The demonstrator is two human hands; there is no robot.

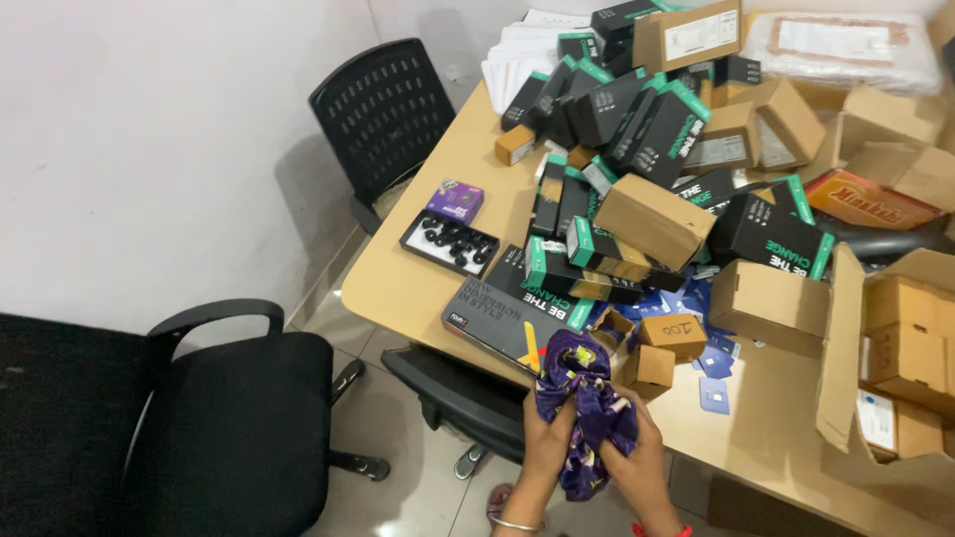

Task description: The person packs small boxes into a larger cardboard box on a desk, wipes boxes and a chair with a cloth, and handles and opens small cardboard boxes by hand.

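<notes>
**A crowded desk and a purple bag**

The wooden desk (418, 268) stands by a white wall (149, 129), with black chairs (383, 114) around it. Black-and-green boxes (657, 129) and brown cardboard boxes (766, 298) are piled all over it. At its near edge, the left hand (547, 438) and right hand (642, 452) squeeze a purple cloth bag (587, 398), fingers closed tight around it.

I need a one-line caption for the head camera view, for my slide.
Both hands, left and right, grip a purple cloth at the edge of a table heaped with boxes.
</notes>
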